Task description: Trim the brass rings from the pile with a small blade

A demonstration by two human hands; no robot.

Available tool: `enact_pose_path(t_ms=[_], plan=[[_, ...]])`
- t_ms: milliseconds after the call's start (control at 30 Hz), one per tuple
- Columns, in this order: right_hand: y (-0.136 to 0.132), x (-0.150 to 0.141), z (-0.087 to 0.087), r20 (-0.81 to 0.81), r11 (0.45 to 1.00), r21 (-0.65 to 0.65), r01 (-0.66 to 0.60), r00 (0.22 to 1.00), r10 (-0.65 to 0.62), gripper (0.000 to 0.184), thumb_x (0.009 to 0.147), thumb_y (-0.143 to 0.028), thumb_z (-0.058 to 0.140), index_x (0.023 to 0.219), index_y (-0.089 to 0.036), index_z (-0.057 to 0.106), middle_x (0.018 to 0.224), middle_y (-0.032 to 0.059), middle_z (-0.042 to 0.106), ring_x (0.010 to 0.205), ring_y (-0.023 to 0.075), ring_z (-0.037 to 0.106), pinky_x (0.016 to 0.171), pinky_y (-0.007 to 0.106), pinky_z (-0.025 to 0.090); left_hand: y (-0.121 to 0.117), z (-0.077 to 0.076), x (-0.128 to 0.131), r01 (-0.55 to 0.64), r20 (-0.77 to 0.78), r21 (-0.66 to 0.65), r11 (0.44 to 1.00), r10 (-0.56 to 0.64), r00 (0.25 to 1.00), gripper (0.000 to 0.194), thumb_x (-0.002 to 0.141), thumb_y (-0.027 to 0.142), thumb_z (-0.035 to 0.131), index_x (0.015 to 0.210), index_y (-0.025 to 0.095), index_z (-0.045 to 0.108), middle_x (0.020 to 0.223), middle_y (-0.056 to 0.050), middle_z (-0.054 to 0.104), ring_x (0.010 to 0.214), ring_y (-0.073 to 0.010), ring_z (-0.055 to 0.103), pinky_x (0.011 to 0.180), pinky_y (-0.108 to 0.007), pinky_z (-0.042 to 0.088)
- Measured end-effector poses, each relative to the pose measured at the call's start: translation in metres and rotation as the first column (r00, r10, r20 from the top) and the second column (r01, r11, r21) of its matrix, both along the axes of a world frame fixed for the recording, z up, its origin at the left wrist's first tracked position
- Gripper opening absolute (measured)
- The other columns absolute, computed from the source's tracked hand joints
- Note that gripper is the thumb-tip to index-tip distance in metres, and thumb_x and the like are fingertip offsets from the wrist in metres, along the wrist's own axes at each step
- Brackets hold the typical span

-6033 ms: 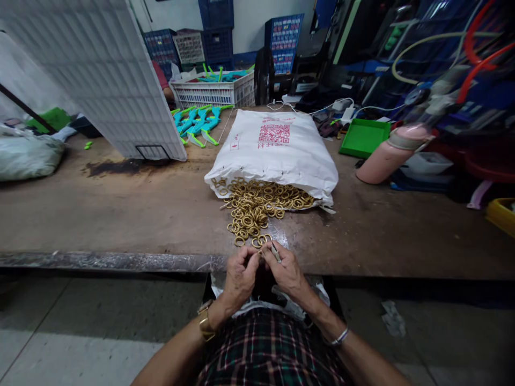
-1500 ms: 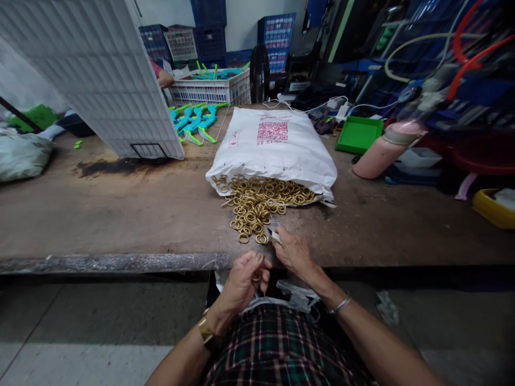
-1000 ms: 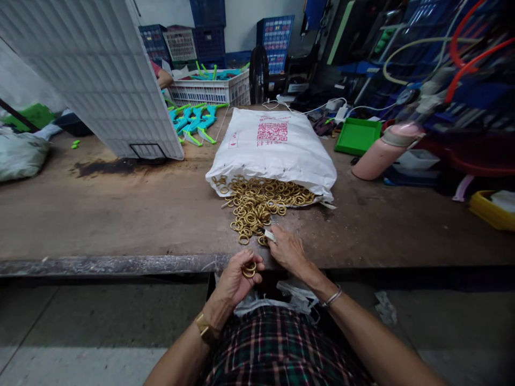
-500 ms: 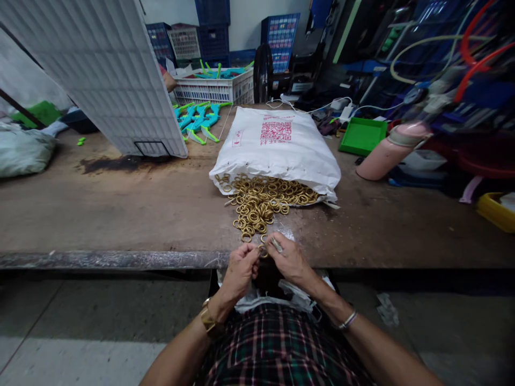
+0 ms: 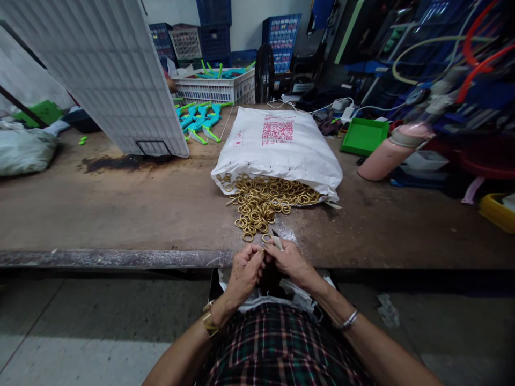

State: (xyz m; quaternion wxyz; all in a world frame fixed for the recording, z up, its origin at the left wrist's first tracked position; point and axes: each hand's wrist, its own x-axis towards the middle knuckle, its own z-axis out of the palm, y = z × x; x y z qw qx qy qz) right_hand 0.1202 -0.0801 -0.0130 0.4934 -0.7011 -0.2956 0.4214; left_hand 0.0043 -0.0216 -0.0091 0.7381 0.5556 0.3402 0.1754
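My left hand (image 5: 245, 271) and my right hand (image 5: 290, 262) meet at the near edge of the workbench (image 5: 120, 214), fingers pinched together. The left one pinches a gold ring at its fingertips. In the right one is a small blade tool (image 5: 277, 241) whose tip sticks up toward the pile. Just beyond lies a heap of gold rings (image 5: 261, 201) spilling from the open mouth of a white sack (image 5: 279, 147) with red print. Below my hands a clear plastic bag (image 5: 281, 292) hangs open over my lap.
A white ribbed panel (image 5: 100, 69) leans at the left. Teal and green plastic parts (image 5: 199, 120) lie behind it beside a white crate (image 5: 217, 88). A green tray (image 5: 364, 136), a pink bottle (image 5: 388, 153) and a yellow bin (image 5: 499, 212) stand at the right. A grey bag (image 5: 24, 153) lies far left.
My right hand reached to the pile, then drew back to the left hand at the bench edge. The left hand rose from my lap with a ring. Both now work together.
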Motion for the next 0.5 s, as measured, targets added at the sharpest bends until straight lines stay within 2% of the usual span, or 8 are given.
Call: enact_pose_path(t_ms=[100,167,400,500], plan=[[0.0017,0.0008,0.0030,0.252,1.000,0.027,-0.015,0.968,0.008,0.020,0.073,-0.036,0.048,0.063,-0.018,0.049,0.055,-0.0050,0.046,0.053,0.0080,0.039,0.049,0.019,0.031,0.0014,-0.0019,-0.0002,0.008,-0.014,-0.039,0.999,-0.009,1.000,0.035,0.073,0.052,0.052,0.075,0.017,0.050,0.054,0.005,0.046,0.038,-0.0040,0.036,0.037,-0.015,0.028],[0.0017,0.0004,0.0047,0.341,0.999,0.024,-0.041,0.940,0.030,0.021,0.074,-0.035,0.047,0.063,-0.018,0.050,0.056,-0.0045,0.046,0.055,0.0090,0.039,0.053,0.020,0.032,0.0022,-0.0028,-0.0001,0.010,-0.021,-0.060,0.998,-0.011,1.000,0.035,0.073,0.052,0.052,0.073,0.017,0.048,0.054,0.005,0.046,0.038,-0.0039,0.036,0.037,-0.015,0.027],[0.0020,-0.0010,0.0045,0.335,0.996,0.043,-0.079,0.940,0.060,0.023,0.079,-0.035,0.041,0.065,-0.018,0.049,0.057,-0.0043,0.045,0.056,0.0096,0.040,0.054,0.021,0.033,0.0019,-0.0040,-0.0025,0.015,0.059,-0.156,0.988,-0.006,0.998,0.034,0.073,0.050,0.054,0.072,0.017,0.045,0.054,0.006,0.043,0.039,-0.0033,0.034,0.036,-0.015,0.025],[0.0014,0.0004,0.0025,0.391,0.996,0.040,-0.083,0.919,0.061,0.025,0.081,-0.035,0.039,0.067,-0.018,0.050,0.058,-0.0033,0.049,0.056,0.0099,0.043,0.054,0.021,0.033,0.0016,-0.0046,-0.0030,0.010,0.081,-0.186,0.983,0.005,0.997,0.036,0.072,0.052,0.054,0.072,0.017,0.045,0.054,0.006,0.043,0.039,-0.0030,0.034,0.037,-0.015,0.024]])
